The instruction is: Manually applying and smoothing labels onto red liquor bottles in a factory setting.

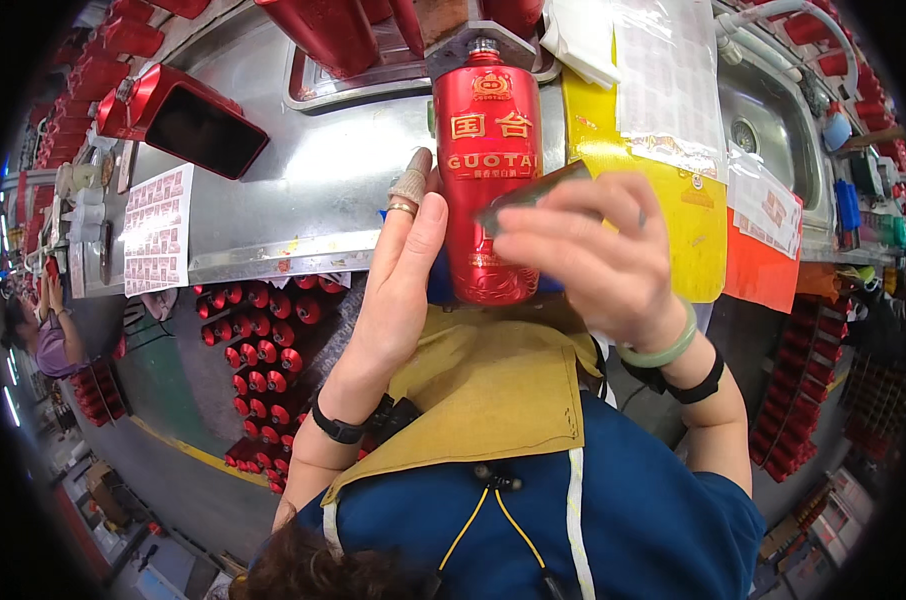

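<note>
A shiny red bottle [488,110] with gold lettering lies on its back in front of me, its neck pointing away from me. My left hand [401,265] is along the bottle's left side, fingers stretched out; a beige cloth cover wraps one finger, with a ring below it. Whether its fingertips press on the glass I cannot tell. Between the fingers of my right hand [598,240] is a dark flat scraper [533,195], slanting over the lower right front of the bottle. This hand hides part of the bottle's lower right side.
Left on the metal bench [303,190] lies a red box [188,120] with a dark opening, beside a label sheet [158,230]. Label sheets [668,80] cover a yellow mat [693,220] at right, near a sink [773,130]. Below the bench stand several red bottles [263,350].
</note>
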{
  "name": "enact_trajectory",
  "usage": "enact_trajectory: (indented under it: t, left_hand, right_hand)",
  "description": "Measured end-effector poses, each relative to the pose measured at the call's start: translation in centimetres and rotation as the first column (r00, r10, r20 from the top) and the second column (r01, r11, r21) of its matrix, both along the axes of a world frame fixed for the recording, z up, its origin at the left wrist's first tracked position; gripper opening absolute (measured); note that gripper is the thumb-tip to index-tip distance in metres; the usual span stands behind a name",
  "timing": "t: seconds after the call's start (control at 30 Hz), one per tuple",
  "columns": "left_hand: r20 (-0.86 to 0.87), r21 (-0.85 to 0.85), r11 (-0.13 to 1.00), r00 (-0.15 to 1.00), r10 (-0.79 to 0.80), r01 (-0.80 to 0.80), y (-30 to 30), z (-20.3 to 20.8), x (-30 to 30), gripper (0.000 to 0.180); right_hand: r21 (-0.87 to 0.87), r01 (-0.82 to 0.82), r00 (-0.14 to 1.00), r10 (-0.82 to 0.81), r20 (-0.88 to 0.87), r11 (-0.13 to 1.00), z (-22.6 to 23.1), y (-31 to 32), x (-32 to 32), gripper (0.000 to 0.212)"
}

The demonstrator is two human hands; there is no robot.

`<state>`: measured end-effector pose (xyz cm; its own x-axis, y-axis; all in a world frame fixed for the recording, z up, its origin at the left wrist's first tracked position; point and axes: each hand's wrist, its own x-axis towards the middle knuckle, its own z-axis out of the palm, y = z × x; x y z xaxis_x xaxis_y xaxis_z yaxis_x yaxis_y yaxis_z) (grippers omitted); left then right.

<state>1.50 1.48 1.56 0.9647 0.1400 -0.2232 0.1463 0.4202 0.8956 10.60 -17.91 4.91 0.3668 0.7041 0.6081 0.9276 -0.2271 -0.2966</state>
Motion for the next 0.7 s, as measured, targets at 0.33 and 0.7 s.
enact_trajectory:
  t: [0.33,0.7]
  left_hand:
    - [0.081,0.154,0.988,0.996,-0.040,0.028,-0.7,0.2,1.2,0.061]
    - [0.237,0.617,0.776,0.971,-0.021,-0.134,0.4,-3.0,-0.7,0.064]
  right_hand:
    - [0.120,0.123,0.990,-0.114,-0.083,0.985,-2.4,-1.5,-1.8,0.025]
    - [0.190,0.320,0.888,-0.225,-0.401,0.928,-1.4,1.7,-1.7,0.022]
